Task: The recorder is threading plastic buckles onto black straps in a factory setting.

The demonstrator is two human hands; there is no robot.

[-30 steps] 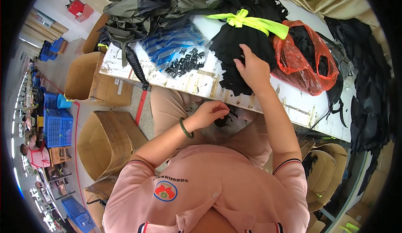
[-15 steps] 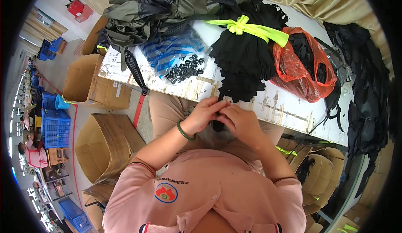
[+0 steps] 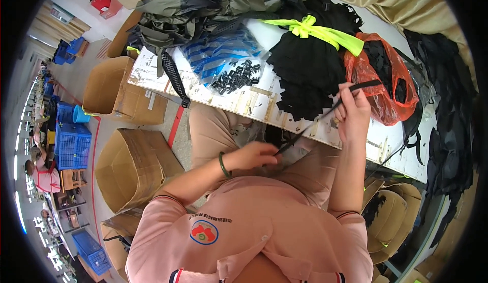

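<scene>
A narrow black webbing strap [image 3: 305, 129] runs slantwise in front of me across the table's near edge. My right hand [image 3: 351, 110], raised over the table, is closed on it in a pinch, and a free end sticks out to the right past the fingers. Lower down, above my lap, my left hand [image 3: 254, 156] is closed around the other end, its fingertips slightly blurred. Beyond the strap lies a bundle of black strips [image 3: 307, 74], tied with a bright yellow band [image 3: 325, 36]. To its left, small black buckles [image 3: 236, 78] lie in a heap on a clear and blue plastic bag [image 3: 213, 54].
A red plastic bag [image 3: 386, 100] of black pieces stands right of the bundle. Dark backpack-like fabric [image 3: 198, 3] covers the back of the worn white table [image 3: 244, 107]. Cardboard boxes [image 3: 137, 166] stand to my left, another box [image 3: 394, 217] at right. Black pieces [image 3: 447, 115] hang far right.
My hands were together at the table edge and are now apart. The right one has moved up and right, the left slightly down, with the strap stretched between them. The view has shifted slightly.
</scene>
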